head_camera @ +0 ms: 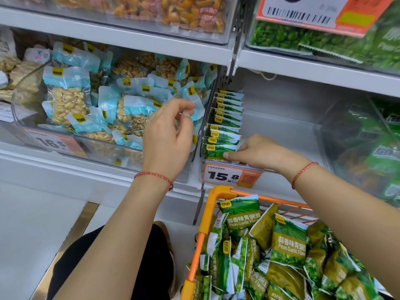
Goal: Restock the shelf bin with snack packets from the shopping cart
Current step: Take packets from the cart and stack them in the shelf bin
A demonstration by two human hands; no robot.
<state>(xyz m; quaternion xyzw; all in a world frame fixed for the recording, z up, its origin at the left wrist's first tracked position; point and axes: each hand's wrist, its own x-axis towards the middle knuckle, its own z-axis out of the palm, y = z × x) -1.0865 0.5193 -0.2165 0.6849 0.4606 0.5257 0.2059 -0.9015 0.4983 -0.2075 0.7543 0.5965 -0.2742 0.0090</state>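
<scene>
Garlic pea packets [223,128]: light, crinkly, slippery film; best pinched by a sealed edge.
Right hand [263,153]: fingers curled, pressing the nearest packet.
Left hand [167,135]: loosely curled, empty.

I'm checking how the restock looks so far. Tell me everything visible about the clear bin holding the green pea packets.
The clear plastic bin sits on the white shelf, with a 15.8 price tag on its front edge. Green packets stand in one neat row along its left wall; the rest looks bare. The right hand reaches inside, fingertips touching the frontmost packet.
</scene>
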